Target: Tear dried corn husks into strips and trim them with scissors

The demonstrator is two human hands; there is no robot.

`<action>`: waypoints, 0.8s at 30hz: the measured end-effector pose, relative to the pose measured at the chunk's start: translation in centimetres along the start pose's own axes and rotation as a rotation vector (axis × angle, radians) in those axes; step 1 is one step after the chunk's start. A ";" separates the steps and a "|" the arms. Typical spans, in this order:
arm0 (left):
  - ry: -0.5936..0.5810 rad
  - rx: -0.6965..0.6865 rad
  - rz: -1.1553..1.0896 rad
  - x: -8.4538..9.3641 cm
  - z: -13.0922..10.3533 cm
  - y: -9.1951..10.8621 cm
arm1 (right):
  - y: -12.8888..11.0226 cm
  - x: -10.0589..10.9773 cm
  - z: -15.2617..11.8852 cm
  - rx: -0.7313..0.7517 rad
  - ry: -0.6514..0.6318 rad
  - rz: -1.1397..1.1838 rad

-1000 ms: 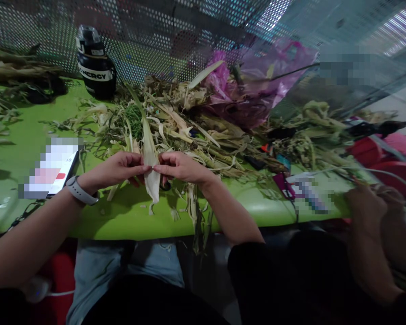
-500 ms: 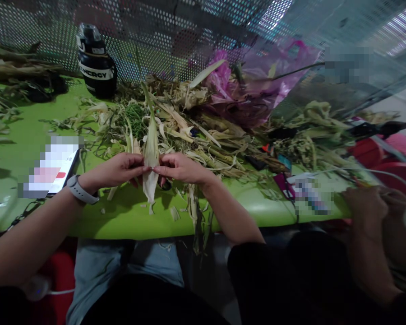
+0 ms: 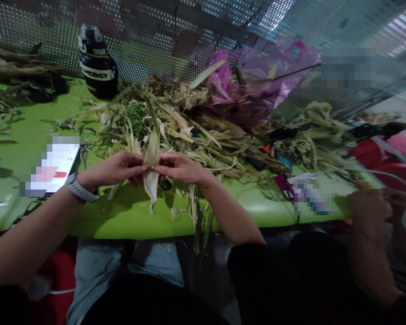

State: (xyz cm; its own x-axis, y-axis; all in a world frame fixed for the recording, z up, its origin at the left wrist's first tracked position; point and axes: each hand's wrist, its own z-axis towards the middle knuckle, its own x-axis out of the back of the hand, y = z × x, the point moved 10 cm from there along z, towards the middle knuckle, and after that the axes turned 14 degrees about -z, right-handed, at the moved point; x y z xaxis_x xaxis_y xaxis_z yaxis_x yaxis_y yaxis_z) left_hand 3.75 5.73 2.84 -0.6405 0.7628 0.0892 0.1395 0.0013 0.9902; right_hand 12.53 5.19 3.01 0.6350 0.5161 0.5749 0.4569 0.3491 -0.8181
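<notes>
A pale husk-like leaf (image 3: 151, 183) hangs upright between my two hands, its green tip bent up over the pile behind. My left hand (image 3: 123, 169), below a wrist with a white-banded watch (image 3: 79, 188), pinches its left side. From the other side my right hand (image 3: 177, 168) pinches the same leaf, thumb tips nearly meeting in the middle. Behind them lies a heap of dry husks and green stems (image 3: 189, 131). A small dark ring-like object (image 3: 165, 184) shows under my right hand.
A lit phone (image 3: 56, 164) lies left on the green table (image 3: 122, 225). A black bottle (image 3: 98, 67) and pink plastic bag (image 3: 257, 99) stand behind. Husk strips (image 3: 198, 221) hang over the front edge. Another person's hands (image 3: 370, 207) are at the right.
The upper part of the leaf has bent and its tip has shifted; my hands stay nearly in place, still pinching it. The other person's hands have moved slightly.
</notes>
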 end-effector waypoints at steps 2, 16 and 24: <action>0.006 0.014 0.020 0.0 0.0 -0.2 | 0.0 -0.1 0.0 0.005 0.011 -0.013; 0.173 -0.164 0.502 -0.1 -0.2 1.9 | -1.1 0.8 -0.4 -0.056 0.165 -0.541; 0.327 -0.139 0.818 -0.4 -0.3 1.1 | -1.5 0.5 -0.2 -0.091 0.274 -0.786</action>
State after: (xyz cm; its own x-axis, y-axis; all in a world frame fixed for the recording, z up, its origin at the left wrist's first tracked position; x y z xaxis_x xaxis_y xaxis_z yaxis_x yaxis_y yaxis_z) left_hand 4.00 5.22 3.94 -0.5670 0.2683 0.7788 0.5682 -0.5570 0.6057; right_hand 12.29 4.71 4.55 0.2345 -0.0641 0.9700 0.8708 0.4574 -0.1802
